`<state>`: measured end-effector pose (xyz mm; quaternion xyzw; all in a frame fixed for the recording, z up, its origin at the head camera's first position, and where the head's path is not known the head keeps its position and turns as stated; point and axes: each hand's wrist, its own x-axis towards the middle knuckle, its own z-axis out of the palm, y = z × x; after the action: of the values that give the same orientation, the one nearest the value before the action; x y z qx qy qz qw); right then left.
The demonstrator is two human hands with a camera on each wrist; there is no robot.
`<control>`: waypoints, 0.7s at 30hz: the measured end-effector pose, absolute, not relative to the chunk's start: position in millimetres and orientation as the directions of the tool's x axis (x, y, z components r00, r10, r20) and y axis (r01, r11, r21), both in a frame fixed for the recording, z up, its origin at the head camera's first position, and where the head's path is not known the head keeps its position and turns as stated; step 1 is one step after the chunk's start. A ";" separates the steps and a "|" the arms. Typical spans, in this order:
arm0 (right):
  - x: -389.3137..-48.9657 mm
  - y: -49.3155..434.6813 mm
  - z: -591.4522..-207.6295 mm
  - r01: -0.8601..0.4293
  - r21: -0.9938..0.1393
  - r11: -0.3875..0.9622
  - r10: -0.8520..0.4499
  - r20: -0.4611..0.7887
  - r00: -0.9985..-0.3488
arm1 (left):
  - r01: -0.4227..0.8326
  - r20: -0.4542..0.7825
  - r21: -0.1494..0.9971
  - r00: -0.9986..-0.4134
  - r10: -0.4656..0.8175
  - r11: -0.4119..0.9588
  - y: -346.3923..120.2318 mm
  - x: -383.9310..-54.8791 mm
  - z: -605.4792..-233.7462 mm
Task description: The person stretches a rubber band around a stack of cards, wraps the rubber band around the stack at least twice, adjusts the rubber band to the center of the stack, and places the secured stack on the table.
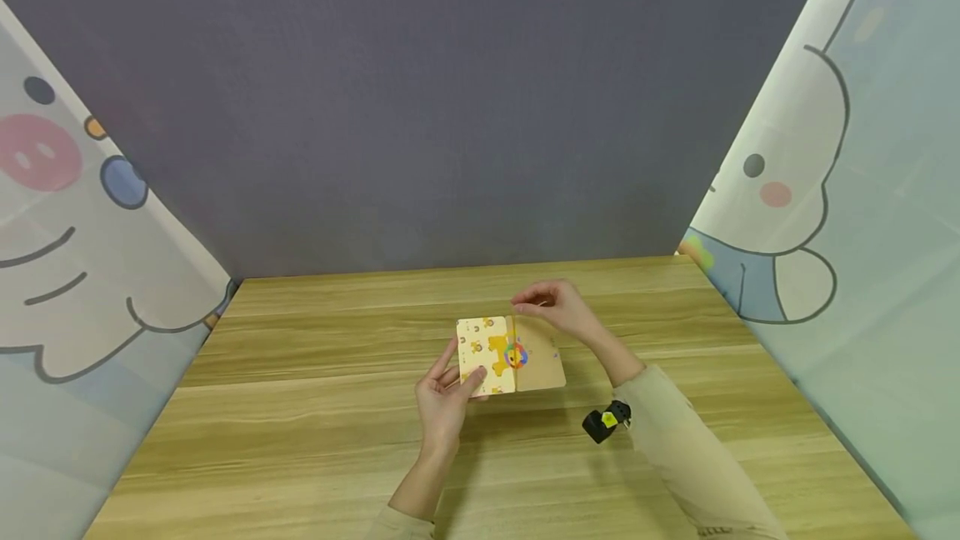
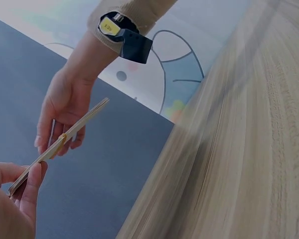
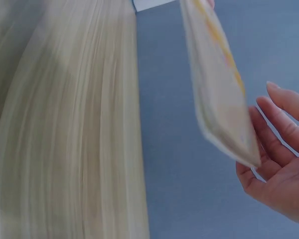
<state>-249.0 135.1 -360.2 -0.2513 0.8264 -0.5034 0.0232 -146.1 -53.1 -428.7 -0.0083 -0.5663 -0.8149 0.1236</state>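
Note:
A small notebook with a lion print, half pale yellow and half tan, is held above the table. My left hand grips its left end, thumb on the upper face and fingers beneath. A narrow orange-yellow elastic band runs across the notebook's middle; the left wrist view shows the notebook edge-on with the band round it. At the band's far end, my right hand has thumb and forefinger together, pinching the band. In the right wrist view the notebook hides some fingertips of this hand.
The wood-grain table spreads beneath both hands. A dark grey panel stands along its far edge. Cartoon-printed curtains hang at both sides. A black wrist camera juts out from the right sleeve.

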 end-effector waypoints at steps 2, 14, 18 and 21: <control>-250.6 136.7 -362.9 -0.384 -0.846 0.370 -0.448 0.199 -0.872 | 0.200 0.141 0.921 -0.971 -0.193 -0.335 -53.1 -146.1 -428.6; -255.1 140.9 -373.5 -0.361 -0.856 0.369 -0.499 0.145 -0.854 | 0.196 0.140 0.926 -0.972 -0.189 -0.324 -53.1 -146.3 -428.9; -253.6 137.8 -374.3 -0.353 -0.858 0.372 -0.496 0.138 -0.857 | 0.203 0.155 0.925 -0.973 -0.170 -0.321 -52.0 -145.1 -429.1; -247.5 135.0 -369.3 -0.341 -0.871 0.353 -0.493 0.137 -0.859 | 0.210 0.166 0.924 -0.973 -0.159 -0.320 -51.6 -144.2 -429.2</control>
<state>-247.5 135.0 -369.3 -0.2544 0.8191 -0.5087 0.0746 -144.2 -51.6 -429.2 -0.0223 -0.5718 -0.8122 0.1135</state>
